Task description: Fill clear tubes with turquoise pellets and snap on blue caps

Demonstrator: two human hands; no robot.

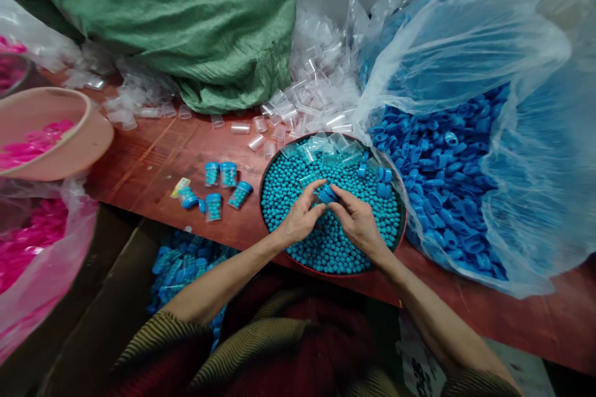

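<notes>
Over a round tub point(404, 223) full of turquoise beads point(321, 248), my two hands meet. My left hand point(305, 214) pinches a blue cap point(327, 193) from the left, thumb and forefinger closed on it. From the right, my right hand point(358, 217) grips the same cap between thumb and fingers. Whether a clear cup sits under the cap is hidden by the fingers. Several clear empty cups point(333, 147) lie on the beads at the tub's far side, and a few blue caps point(384, 182) rest near its right rim.
Several filled blue-capped jars point(213, 206) stand or lie on the red table point(153, 161) to the left. Loose clear cups point(298, 108) pile behind. A plastic bag of blue caps point(442, 180) lies right; a green sack point(223, 31) and a basin point(88, 130) with pink pieces are left.
</notes>
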